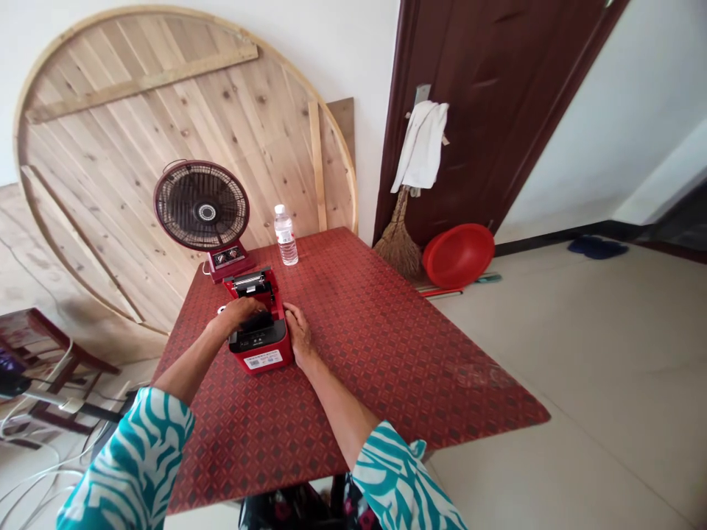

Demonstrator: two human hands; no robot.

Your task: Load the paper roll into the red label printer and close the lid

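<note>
A red and black receipt printer (261, 358) stands on the patterned red table with its lid (250, 283) raised at the back. My left hand (243, 312) reaches over the left side into the compartment; its fingertips are hidden, so what they touch does not show. Against the printer's right wall lies my right hand (299, 333), fingers bent along the upper edge and holding the body. A white label with a printed code is stuck on the front. Something small and white shows just left of the printer, partly behind my left hand.
Behind the printer stand a dark red fan (206, 212) and a water bottle (286, 237) on the table (398, 346). A large round wooden board (182, 96) leans on the wall. Right of the table are a broom (401, 243) and a red basin (461, 256); cables lie at left.
</note>
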